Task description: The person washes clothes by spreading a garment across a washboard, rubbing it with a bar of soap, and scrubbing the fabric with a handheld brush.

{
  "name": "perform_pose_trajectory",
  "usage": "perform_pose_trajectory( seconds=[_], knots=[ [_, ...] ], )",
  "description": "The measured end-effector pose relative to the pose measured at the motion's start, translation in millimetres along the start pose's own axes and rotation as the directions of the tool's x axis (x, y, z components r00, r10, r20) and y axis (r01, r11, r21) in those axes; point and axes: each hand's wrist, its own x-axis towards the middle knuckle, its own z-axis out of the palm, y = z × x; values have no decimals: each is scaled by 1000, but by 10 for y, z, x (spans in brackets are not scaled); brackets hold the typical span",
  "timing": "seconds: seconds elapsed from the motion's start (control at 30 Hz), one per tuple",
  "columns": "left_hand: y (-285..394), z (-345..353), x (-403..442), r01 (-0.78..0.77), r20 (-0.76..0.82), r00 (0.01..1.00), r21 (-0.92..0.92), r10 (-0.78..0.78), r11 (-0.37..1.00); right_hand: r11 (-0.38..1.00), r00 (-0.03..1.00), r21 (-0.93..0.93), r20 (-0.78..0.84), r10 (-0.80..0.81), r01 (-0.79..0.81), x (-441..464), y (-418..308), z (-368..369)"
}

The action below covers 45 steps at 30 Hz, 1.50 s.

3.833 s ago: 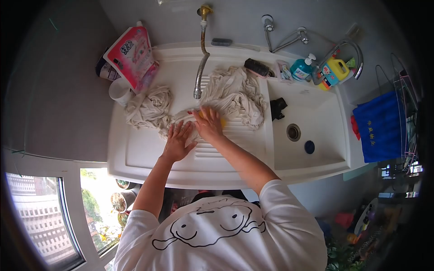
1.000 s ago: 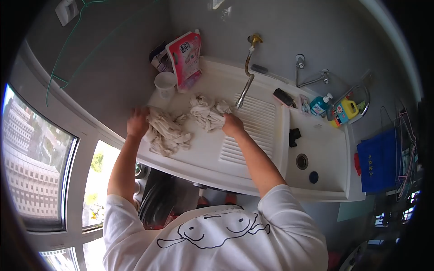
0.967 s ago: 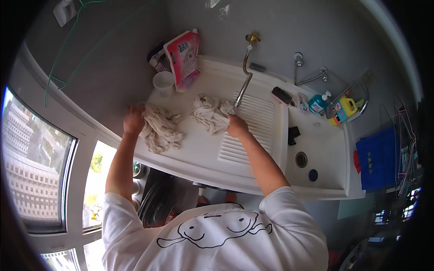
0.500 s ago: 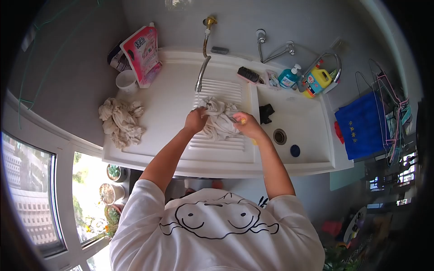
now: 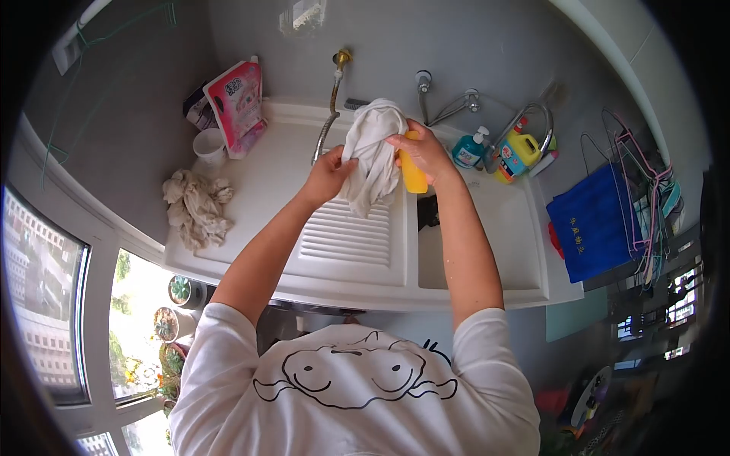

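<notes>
A bunched, wet-looking white cloth [image 5: 372, 152] is held up above the ribbed washboard [image 5: 346, 239] of the sink. My left hand [image 5: 329, 176] is closed on the cloth's left edge. On the other side my right hand [image 5: 427, 156] grips a yellow soap bar [image 5: 414, 173], its thumb pressing against the cloth's right edge. The bar points down toward me, its upper part covered by the fingers. Just left of the cloth hangs the flexible metal tap hose [image 5: 322, 137], its outlet partly hidden by my left hand.
A crumpled beige cloth [image 5: 196, 209] lies at the left, below a white cup [image 5: 209, 144] and a pink detergent pouch [image 5: 237, 106]. The right basin [image 5: 494, 251] holds something black [image 5: 428, 211]. Behind it stand a blue soap bottle [image 5: 468, 150] and a yellow jug [image 5: 519, 158].
Both hands have lifted the white cloth off the washboard, up and away from me. The yellow soap bar, mostly hidden before, now shows clearly in my right hand.
</notes>
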Motion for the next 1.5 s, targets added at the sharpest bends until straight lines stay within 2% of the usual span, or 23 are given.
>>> perform_pose_trajectory(
  seconds=[0.07,0.13,0.2,0.23,0.33,0.37,0.53,0.6,0.73,0.8,0.87,0.93,1.0,1.07,1.13,1.2,1.3,1.33,1.37,1.4,1.43,1.47,1.5],
  knots=[
    [408,-181,-1,27,-120,993,69,-18,997,982,997,-173,-33,70,-74,29,-90,-138],
    [637,-393,46,32,-107,994,131,-18,991,980,996,-179,-30,84,-88,34,-102,-248],
    [901,-545,114,149,-183,978,264,-103,953,960,984,-235,-125,128,-154,3,-138,-305],
    [963,-636,184,130,-218,974,350,-54,928,953,989,-264,-70,133,-147,-4,-158,-363],
    [1095,-852,340,83,-148,989,441,-19,894,922,980,-335,-106,168,-195,-64,-228,-396],
    [1125,-886,363,72,-175,984,509,22,858,923,981,-335,-107,163,-190,-68,-235,-418],
    [1148,-1052,482,77,-187,982,570,38,818,945,989,-296,-10,144,-141,-63,-278,-506],
    [1104,-1070,479,17,-138,989,419,46,908,950,988,-273,-14,154,-152,-60,-283,-509],
    [1357,-835,182,93,-179,983,378,-26,921,973,984,-149,1,181,-178,-45,-267,-533],
    [1298,-1009,78,136,-54,991,269,-126,954,984,987,-84,-7,160,-160,-11,-177,-544],
    [1295,-1177,-184,252,-191,956,161,-221,954,996,988,0,-131,84,-85,33,-42,-448],
    [1198,-1402,-560,326,-341,880,-76,-332,942,978,960,-122,-242,138,-172,33,171,-423],
    [611,-1941,-894,386,-478,752,-239,-453,891,845,939,-422,-244,242,-328,-130,509,-321],
    [277,-2083,-1202,452,-485,686,-300,-542,840,694,915,-617,-111,389,-370,-284,1048,-195],
    [180,-2099,-1386,405,-508,667,-365,-544,838,585,997,-808,-35,76,-73,-430,1771,-41],
    [132,-2142,-1493,344,-535,647,-431,-543,835,483,991,-873,-118,-57,-76,-569,2038,304],
    [270,-2176,-1537,316,-449,706,-492,-548,811,436,1000,-900,-25,-19,-14,-416,2161,365],
    [458,-2040,-1516,315,-518,671,-448,-531,836,661,995,-743,-74,71,-102,-336,1974,253],
    [554,-1962,-1517,322,-582,629,-407,-514,855,857,997,-510,-68,44,-73,-140,2071,-10],
    [359,-2153,-1479,316,-583,630,-410,-513,855,930,950,-209,-147,276,-303,-235,1390,31],
    [10,-2486,-1400,535,-602,745,282,-288,796,970,969,-39,-79,236,-239,-226,1048,-75],
    [70,-2327,-1333,468,-537,838,617,-96,632,987,987,-5,-1,159,-159,-212,688,-125],
    [143,-2156,-1262,389,-446,889,854,101,346,996,995,16,43,92,-93,-198,336,-98]
  ],
)
